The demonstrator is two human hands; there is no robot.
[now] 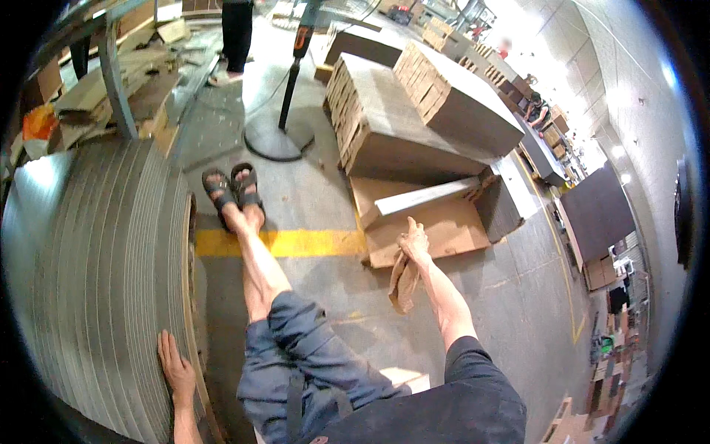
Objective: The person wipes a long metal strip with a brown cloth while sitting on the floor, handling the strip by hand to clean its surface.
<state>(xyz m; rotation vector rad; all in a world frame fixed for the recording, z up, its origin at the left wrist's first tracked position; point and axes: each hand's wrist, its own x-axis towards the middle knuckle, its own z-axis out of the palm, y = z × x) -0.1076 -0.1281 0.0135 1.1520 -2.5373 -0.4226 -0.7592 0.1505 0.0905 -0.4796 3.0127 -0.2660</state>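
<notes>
My left hand (176, 364) lies with its fingers stretched out on the edge of a large stack of thin grey boards (103, 281). In my right hand (414, 243) hangs a crumpled brown cloth (403, 285), gripped near its top, with one finger pointing away from me. That hand is above the near edge of a brown cardboard sheet (436, 226) on the floor. Just beyond my fingers, a long pale strip (425, 196) lies across this sheet. Stacked grey panels (414, 152) stand right behind it.
A round black stand base (279, 140) with a pole stands beyond my sandalled feet (231, 194). A yellow line (296, 243) crosses the floor. Scrap cardboard (96, 96) is heaped at the far left. Another person (538, 112) works at a table at the far right; another's legs (237, 37) show ahead.
</notes>
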